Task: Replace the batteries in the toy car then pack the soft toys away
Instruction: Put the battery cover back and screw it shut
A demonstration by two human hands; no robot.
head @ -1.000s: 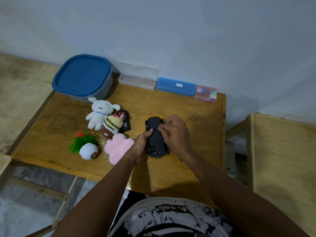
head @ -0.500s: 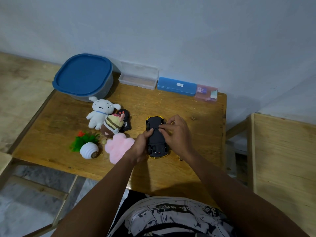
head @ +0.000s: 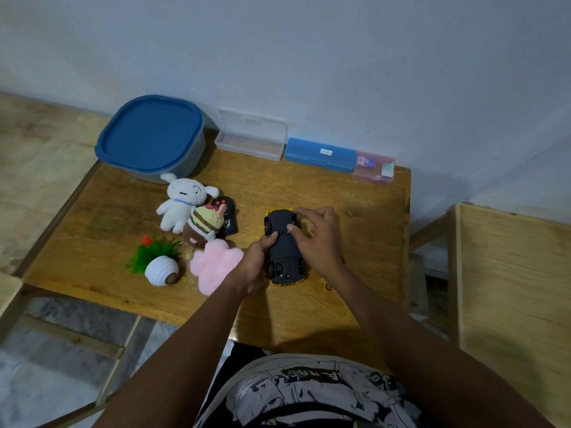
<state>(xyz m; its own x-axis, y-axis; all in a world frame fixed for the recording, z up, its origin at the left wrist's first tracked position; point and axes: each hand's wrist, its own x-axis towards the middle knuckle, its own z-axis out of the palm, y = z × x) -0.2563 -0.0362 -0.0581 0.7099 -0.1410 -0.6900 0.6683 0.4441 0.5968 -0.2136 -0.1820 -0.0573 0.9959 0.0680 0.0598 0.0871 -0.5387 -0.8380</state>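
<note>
On the wooden table, a blue-lidded tub is seen closed at the far left corner. Just in front of it, the white plush, pink plush and striped plush are clustered. Right of them the toy car is laid belly-up, gripped along its side by the left hand and pinched at its far end by the right hand, fingers curled.
</note>
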